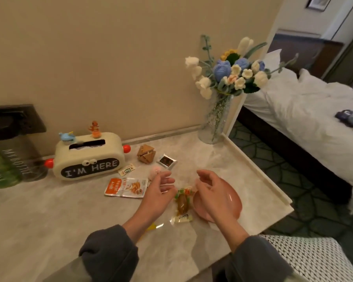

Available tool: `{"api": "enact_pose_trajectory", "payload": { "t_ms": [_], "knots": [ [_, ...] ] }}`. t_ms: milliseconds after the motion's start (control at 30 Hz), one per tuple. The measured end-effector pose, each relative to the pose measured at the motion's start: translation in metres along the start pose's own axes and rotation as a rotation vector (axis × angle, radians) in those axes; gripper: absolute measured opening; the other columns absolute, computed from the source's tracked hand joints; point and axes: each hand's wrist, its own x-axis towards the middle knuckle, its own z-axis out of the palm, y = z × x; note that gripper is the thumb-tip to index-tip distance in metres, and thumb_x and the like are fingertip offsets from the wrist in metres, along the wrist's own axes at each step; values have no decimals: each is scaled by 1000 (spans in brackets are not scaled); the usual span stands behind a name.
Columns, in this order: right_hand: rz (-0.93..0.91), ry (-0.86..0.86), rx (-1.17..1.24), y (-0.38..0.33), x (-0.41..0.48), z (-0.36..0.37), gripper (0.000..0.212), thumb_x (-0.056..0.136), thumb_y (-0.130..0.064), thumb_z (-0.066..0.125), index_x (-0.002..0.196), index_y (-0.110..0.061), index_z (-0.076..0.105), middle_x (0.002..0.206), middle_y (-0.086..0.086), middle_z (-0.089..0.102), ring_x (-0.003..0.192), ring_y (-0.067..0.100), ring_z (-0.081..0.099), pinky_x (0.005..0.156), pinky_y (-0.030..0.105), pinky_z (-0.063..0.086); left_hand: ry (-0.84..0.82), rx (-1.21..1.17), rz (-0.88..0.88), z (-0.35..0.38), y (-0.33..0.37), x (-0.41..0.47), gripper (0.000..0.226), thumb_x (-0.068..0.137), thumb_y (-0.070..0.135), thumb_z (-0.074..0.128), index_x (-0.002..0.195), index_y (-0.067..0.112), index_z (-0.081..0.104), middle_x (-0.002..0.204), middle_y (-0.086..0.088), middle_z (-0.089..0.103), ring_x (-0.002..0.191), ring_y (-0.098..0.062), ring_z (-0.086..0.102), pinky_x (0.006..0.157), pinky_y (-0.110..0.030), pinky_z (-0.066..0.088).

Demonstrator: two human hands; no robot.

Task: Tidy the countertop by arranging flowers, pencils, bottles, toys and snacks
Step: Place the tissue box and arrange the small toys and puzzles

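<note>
My left hand [159, 190] hovers open over the marble countertop [49, 216], fingers spread, holding nothing. My right hand [210, 190] is open above a pink plate [232, 202]. Between the hands lies a clear-wrapped brown snack [182, 204] with a label. An orange-and-white snack pouch [124, 187] lies left of my left hand. A small green-white sachet [127, 169], a dark square packet [166, 161], a wooden puzzle toy [146, 154] and a pink fluffy thing [156, 170] sit farther back. Crocheted flowers [230, 72] stand in a glass vase [215, 123] at the far right corner.
A cream tissue box [88, 157] reading "I'M HERE" carries a blue figure [66, 136] and an orange figure [94, 129]. Bottles [12, 159] stand at the left wall. A yellow item [151, 227] peeks under my left wrist. The counter's raised edge [259, 171] borders a bed [306, 119]. A woven chair [314, 259] sits below.
</note>
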Motion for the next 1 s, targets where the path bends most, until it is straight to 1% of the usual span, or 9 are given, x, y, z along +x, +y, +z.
{"api": "enact_pose_trajectory", "payload": {
  "t_ms": [133, 233, 333, 500, 600, 667, 800, 900, 1000],
  "knots": [
    [52, 129, -82, 20, 6, -20, 26, 92, -26, 51, 107, -46, 59, 109, -23, 63, 97, -3, 59, 84, 25, 50, -78, 2, -21, 32, -4, -4, 44, 85, -1, 65, 122, 17, 50, 106, 2, 59, 92, -3, 58, 70, -6, 47],
    [56, 151, -49, 37, 18, -33, 25, 90, -21, 51, 101, -40, 61, 108, -15, 64, 98, 8, 61, 88, 39, 53, -166, 52, 14, 56, -8, 1, 46, 82, -2, 67, 116, 25, 51, 113, 0, 59, 108, -10, 59, 92, -20, 48],
    [19, 142, -87, 56, 34, -51, 25, 89, -16, 53, 97, -39, 61, 106, -15, 63, 101, 8, 58, 91, 36, 52, -213, 167, 38, 85, -13, 9, 59, 73, 10, 77, 122, 30, 51, 131, 3, 54, 122, -11, 52, 104, -33, 43],
    [14, -65, -300, 93, 65, -78, 34, 89, -27, 55, 123, -33, 57, 124, -8, 58, 112, 11, 52, 97, 32, 45, -113, 606, 200, 128, -18, 20, 72, 64, 55, 72, 130, 45, 43, 133, 23, 38, 128, -1, 30, 104, -19, 21],
    [-36, -207, -342, 110, 77, -85, 39, 91, -32, 53, 130, -30, 51, 126, -6, 57, 107, 8, 53, 88, 23, 41, -36, 814, 261, 143, -25, 24, 72, 71, 52, 69, 133, 50, 33, 144, 20, 34, 138, -5, 20, 112, -25, 5],
    [-75, -237, -393, 116, 85, -87, 40, 93, -33, 51, 133, -30, 49, 126, -7, 56, 108, 10, 54, 88, 23, 40, -5, 869, 262, 147, -28, 27, 71, 76, 45, 69, 135, 51, 28, 144, 18, 32, 137, -9, 22, 110, -24, 8],
    [-102, -295, -321, 119, 99, -89, 26, 97, -35, 47, 122, -34, 56, 117, -10, 61, 100, 6, 55, 89, 24, 44, 31, 780, 187, 150, -26, 34, 68, 77, 56, 63, 134, 53, 26, 137, 19, 38, 125, -5, 34, 97, -13, 21],
    [-96, -331, -221, 115, 109, -85, 15, 99, -35, 45, 108, -38, 57, 107, -12, 63, 98, 7, 58, 82, 18, 42, 88, 635, 99, 151, -19, 39, 70, 75, 67, 60, 136, 48, 31, 134, 20, 43, 117, 3, 37, 94, -16, 28],
    [-118, -315, -205, 110, 120, -81, 19, 98, -34, 44, 112, -35, 58, 107, -12, 63, 95, 7, 58, 78, 18, 41, 183, 492, 71, 145, -4, 44, 61, 69, 77, 56, 124, 64, 32, 123, 30, 45, 109, 9, 43, 86, -12, 32]
  ]
}}
